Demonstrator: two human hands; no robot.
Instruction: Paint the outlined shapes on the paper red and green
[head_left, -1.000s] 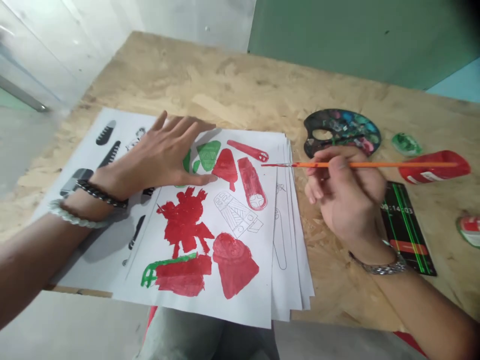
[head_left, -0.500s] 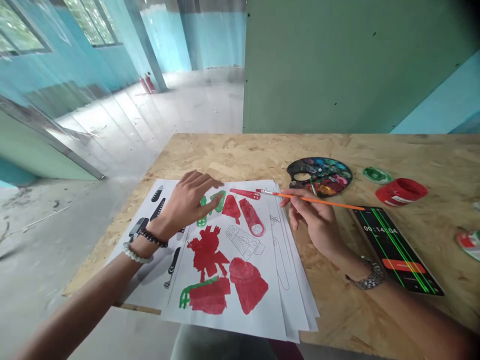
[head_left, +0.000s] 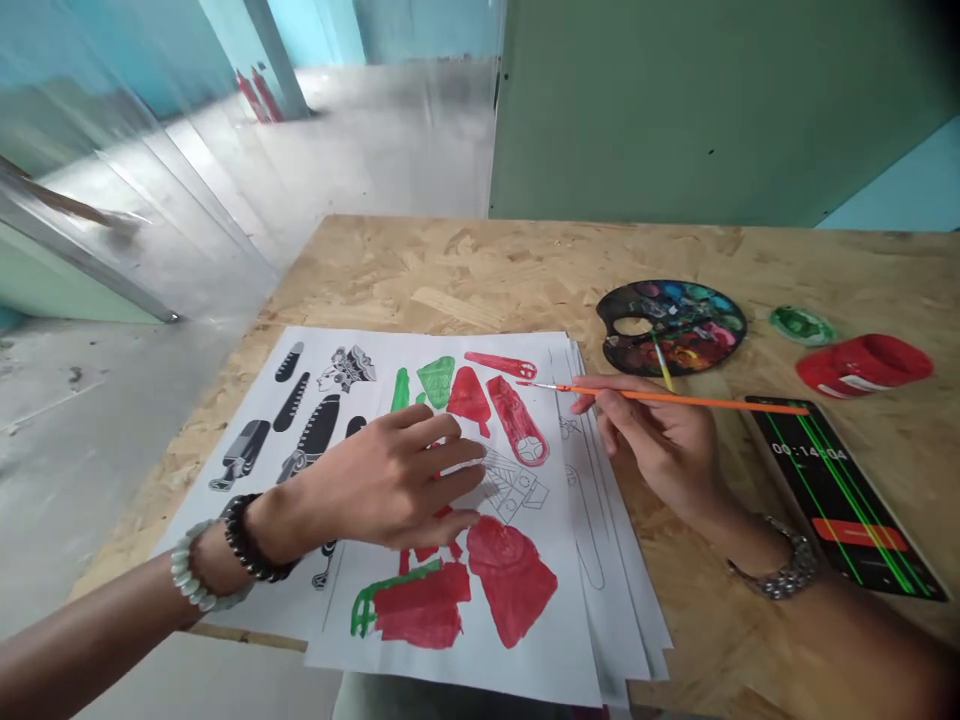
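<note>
"What step's this?"

"Painting, seemingly: the right hand (head_left: pixel 660 440) pinches the paintbrush (head_left: pixel 705 402); the left hand (head_left: pixel 397 475), loosely spread, is over the painted sheet (head_left: pixel 562 530)."

"Next move needs?"

"Keeping that sheet steady, I'd guess."

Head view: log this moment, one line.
left hand: over sheet, contact unclear | right hand: holding brush, tip by red shapes | palette: beyond right hand

Lit softly, brightest over the floor (head_left: pixel 397 150) at upper left.
Smeared and streaky there, crisper across the counter (head_left: pixel 450 270); shadowed faintly below the left hand (head_left: pixel 382 475); blackened at the top right corner; stretched toward the edges.
</note>
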